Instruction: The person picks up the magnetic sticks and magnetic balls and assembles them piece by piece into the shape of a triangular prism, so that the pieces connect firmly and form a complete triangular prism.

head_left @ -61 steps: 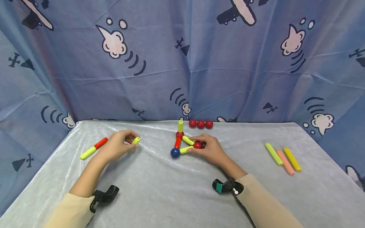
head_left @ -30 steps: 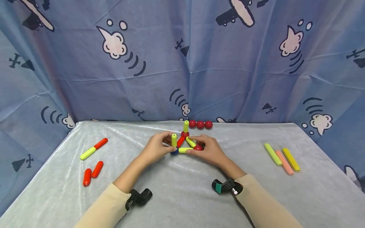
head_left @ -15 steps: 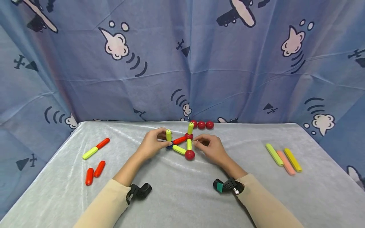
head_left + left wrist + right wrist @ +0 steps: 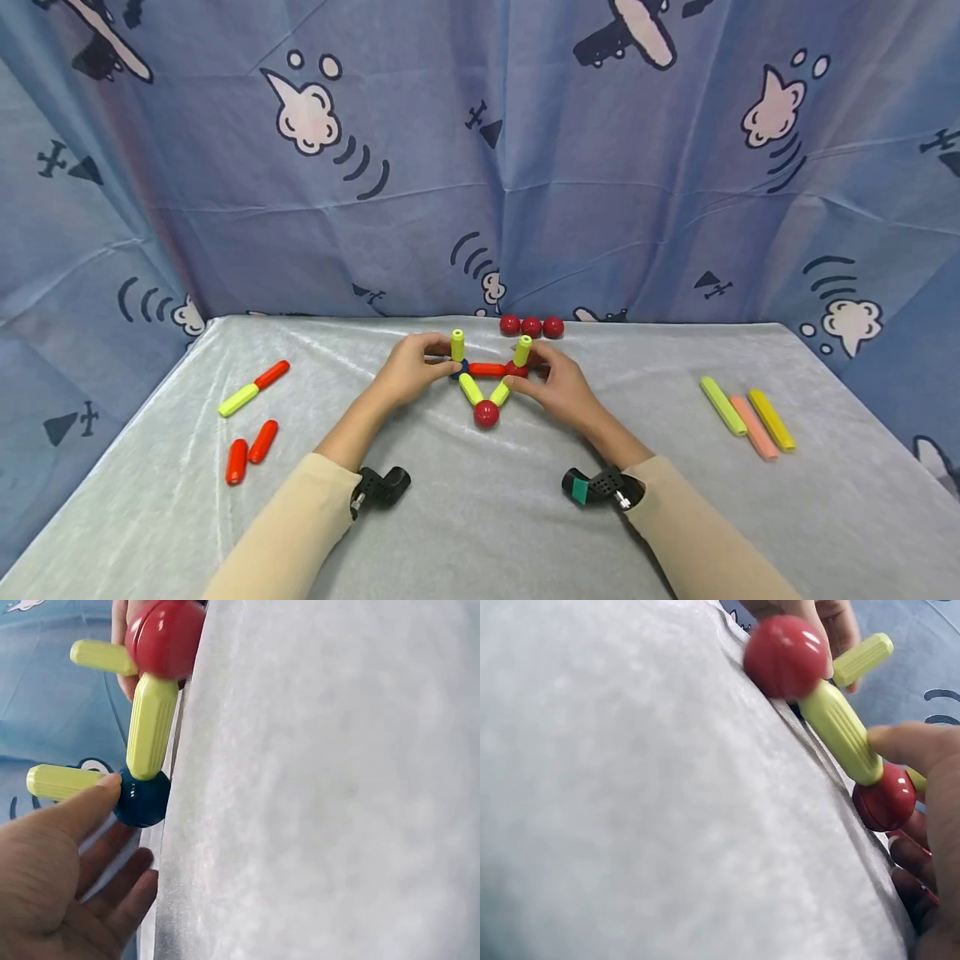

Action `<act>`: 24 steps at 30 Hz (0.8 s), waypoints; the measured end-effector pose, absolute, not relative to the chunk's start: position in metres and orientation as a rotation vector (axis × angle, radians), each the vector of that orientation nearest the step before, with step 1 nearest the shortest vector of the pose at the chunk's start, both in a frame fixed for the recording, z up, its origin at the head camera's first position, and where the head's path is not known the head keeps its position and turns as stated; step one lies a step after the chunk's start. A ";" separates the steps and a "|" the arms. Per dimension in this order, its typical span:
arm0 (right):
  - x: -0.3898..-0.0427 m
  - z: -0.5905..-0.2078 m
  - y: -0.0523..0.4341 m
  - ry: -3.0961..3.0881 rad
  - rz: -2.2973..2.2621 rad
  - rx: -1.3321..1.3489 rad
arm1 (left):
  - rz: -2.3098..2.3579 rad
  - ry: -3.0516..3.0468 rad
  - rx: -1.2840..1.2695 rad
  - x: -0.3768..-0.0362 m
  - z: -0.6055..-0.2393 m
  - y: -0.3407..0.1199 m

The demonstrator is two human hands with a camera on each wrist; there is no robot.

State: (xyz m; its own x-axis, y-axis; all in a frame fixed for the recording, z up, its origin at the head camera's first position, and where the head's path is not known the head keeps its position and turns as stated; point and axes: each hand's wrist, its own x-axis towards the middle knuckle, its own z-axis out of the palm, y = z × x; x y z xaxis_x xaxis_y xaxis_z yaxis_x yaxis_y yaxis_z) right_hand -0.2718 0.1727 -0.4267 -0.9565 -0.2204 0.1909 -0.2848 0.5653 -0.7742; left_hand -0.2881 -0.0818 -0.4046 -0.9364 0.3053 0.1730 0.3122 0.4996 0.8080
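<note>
A flat triangle of rods and balls (image 4: 486, 387) lies on the grey cloth at mid-table. Its corners are a blue ball (image 4: 142, 801), a red ball (image 4: 885, 801) and a nearer red ball (image 4: 486, 413). A short yellow rod (image 4: 457, 345) stands on the blue ball and another (image 4: 522, 351) on the far red ball. My left hand (image 4: 435, 367) pinches the blue-ball corner, its thumb (image 4: 101, 793) against the ball and upright rod. My right hand (image 4: 534, 373) pinches the far red-ball corner, its thumb (image 4: 915, 746) on the yellow side rod (image 4: 844, 731).
Three red balls (image 4: 531, 326) sit in a row at the back edge. At the left lie a yellow-and-red rod pair (image 4: 251, 388) and two short red rods (image 4: 250, 450). Three long rods (image 4: 746, 417) lie at the right. A blue curtain (image 4: 480, 167) hangs behind.
My left hand brought a short yellow rod from the left and stood it on the blue ball. Both hands then turned the triangle so one red ball points toward me.
</note>
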 end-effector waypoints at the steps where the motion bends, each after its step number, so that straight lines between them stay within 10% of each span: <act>1: -0.272 -0.427 0.173 -2.720 1.362 0.449 | -1.450 -2.723 -0.530 -0.288 -0.405 -0.081; 24: -0.273 -0.429 0.180 -2.713 1.437 0.698 | -1.017 -2.704 -0.171 -0.245 -0.377 -0.201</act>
